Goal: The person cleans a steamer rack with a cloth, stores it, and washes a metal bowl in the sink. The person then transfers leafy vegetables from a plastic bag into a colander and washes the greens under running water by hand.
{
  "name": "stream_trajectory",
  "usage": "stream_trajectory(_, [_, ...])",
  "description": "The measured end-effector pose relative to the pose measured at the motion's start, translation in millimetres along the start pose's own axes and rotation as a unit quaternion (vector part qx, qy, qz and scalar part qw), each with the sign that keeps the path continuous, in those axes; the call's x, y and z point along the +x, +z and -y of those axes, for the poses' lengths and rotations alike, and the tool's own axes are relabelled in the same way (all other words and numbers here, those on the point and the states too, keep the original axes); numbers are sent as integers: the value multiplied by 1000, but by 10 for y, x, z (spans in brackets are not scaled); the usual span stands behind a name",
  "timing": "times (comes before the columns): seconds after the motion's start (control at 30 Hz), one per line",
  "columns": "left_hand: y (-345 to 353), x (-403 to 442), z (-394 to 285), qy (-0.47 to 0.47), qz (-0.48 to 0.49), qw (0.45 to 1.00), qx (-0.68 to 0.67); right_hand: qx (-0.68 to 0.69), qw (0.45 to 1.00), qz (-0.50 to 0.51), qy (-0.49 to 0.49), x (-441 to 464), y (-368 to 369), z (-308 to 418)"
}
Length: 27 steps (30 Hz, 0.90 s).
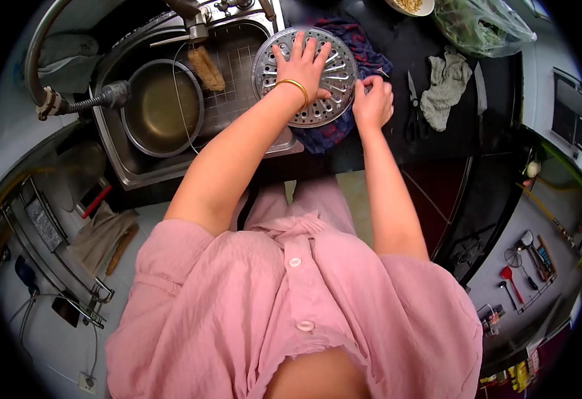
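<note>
A round metal steamer plate with holes and slots (334,63) lies on a dark blue and red patterned cloth (371,58) at the right edge of the sink. My left hand (303,70) rests on top of the plate, fingers spread and pointing away from me, a gold bangle at its wrist. At the plate's right rim is my right hand (373,103), its fingers curled closed; what they hold, if anything, is hidden. The cloth shows around the plate on its far, right and near sides.
The steel sink (128,174) holds a metal pot of yellowish liquid (161,110); a brown brush (205,68) hangs beside it. Scissors (413,100), a grey rag (445,90), a knife (481,90), a bowl (420,8) and a plastic bag of greens (480,28) lie rightward.
</note>
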<state>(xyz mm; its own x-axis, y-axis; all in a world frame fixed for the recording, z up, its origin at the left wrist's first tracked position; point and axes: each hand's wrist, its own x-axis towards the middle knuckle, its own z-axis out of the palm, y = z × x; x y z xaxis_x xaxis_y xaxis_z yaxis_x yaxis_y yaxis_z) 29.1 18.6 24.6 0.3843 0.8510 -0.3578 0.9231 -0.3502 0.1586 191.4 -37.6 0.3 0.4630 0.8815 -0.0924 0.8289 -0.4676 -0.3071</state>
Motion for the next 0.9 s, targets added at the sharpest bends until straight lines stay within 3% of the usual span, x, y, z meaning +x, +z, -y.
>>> stream_trajectory(0.13, [-19, 12, 4, -4, 1, 1000, 4, 11, 999, -17, -50, 347, -9, 181])
stream_trajectory(0.37, [-4, -6, -18, -5, 10, 1000, -5, 7, 997, 54, 58, -290, -65, -51])
stream_trajectory(0.53, [-7, 7, -4, -2, 0, 1000, -9, 22, 999, 23, -5, 124, -88, 73])
stream_trajectory(0.73, [12, -3, -23, -3, 5, 1000, 1, 52, 994, 52, 87, -621, -9, -12])
stream_trajectory(0.9, [14, 48, 1, -3, -13, 1000, 10, 32, 999, 2, 31, -78, -13, 31])
